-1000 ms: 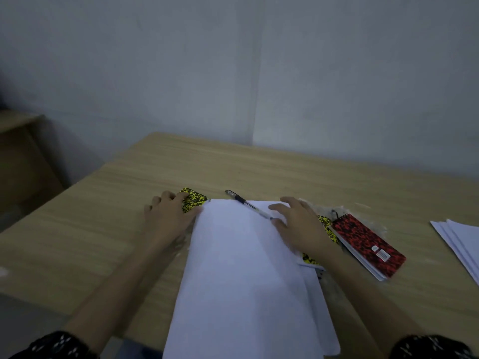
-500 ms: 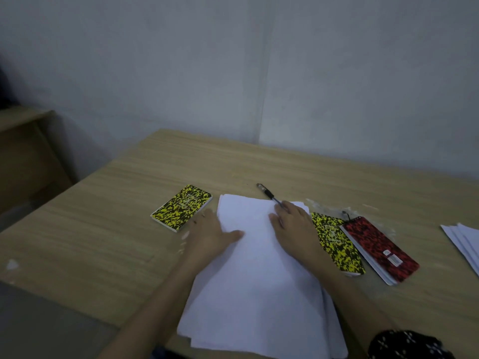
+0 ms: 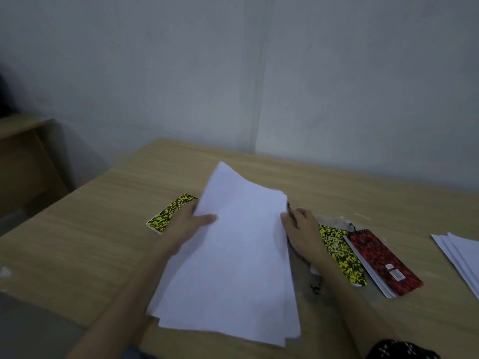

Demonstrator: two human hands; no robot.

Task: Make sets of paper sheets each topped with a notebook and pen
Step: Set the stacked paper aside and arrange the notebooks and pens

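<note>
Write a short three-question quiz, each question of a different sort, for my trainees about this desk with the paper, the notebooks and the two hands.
1. True or false: the left hand grips the left edge of the paper stack with its thumb on top.
2. Multiple choice: what lies directly right of the right-side yellow notebook? A) a stapler B) the red notebook C) a cup
3. Fill in: the other yellow notebook lies on the table, partly hidden behind the ____ hand.

Key
1. True
2. B
3. left
</note>
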